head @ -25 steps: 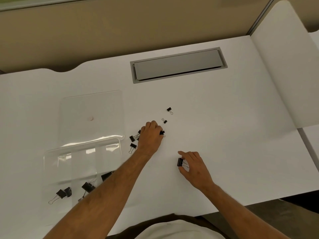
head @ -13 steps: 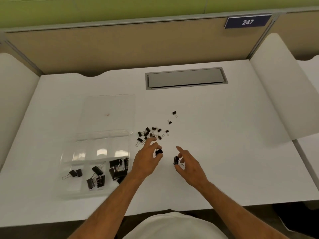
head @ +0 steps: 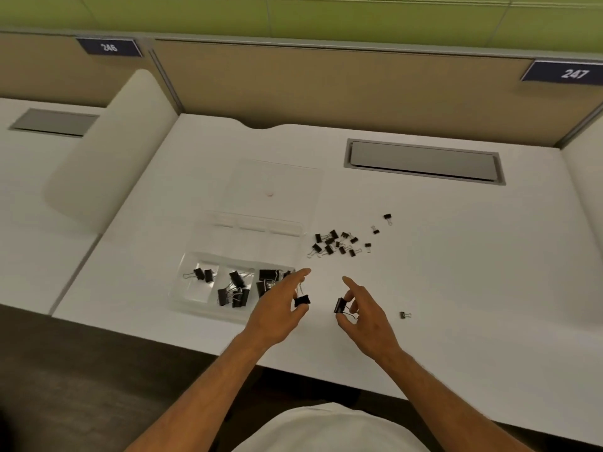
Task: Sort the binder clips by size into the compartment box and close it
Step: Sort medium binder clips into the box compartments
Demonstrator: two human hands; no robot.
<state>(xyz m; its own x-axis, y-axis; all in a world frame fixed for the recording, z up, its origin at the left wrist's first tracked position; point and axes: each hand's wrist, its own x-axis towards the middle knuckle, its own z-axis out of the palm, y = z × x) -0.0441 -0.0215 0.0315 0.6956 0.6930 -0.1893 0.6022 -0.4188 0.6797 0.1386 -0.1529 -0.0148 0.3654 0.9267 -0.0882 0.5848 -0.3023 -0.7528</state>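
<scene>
Head view, sorting in progress, roughly half done by count

Compartment box (head: 182, 290): clear plastic, on the white desk (head: 456, 272), lid (head: 277, 177) swung open and lying flat behind it. Not yet closed.

Near row of compartments, filled so far:
- left cell: two small-to-medium clips (head: 203, 274)
- middle cell: several medium clips (head: 233, 291)
- right cell: large clips (head: 269, 277), partly hidden by the left hand
Far row appears unfilled, though glare on the plastic makes this hard to confirm.

Left hand (head: 280, 311): thumb and a finger pinching one black clip (head: 302, 301) by its wire handle, index finger extended, held just beside the box's right edge.

Right hand (head: 362, 308): thumb and middle fingers gripping a second, similar clip (head: 340, 305), index finger pointing away. The two clips are held near each other, which looks like a size comparison before placing.

Unsorted stock on the desk:
- loose cluster (head: 336, 244) of about a dozen small clips, right of the box's far row
- three outliers trailing right of the cluster, the farthest (head: 387, 217) well apart
- one stray clip (head: 405, 315) near the front edge, right of the right hand

Remaining, as judged: drop the two held clips in matching cells, clear the cluster, outliers and stray, probably into a far-row cell given their smaller size, then fold the lid over and latch it
</scene>
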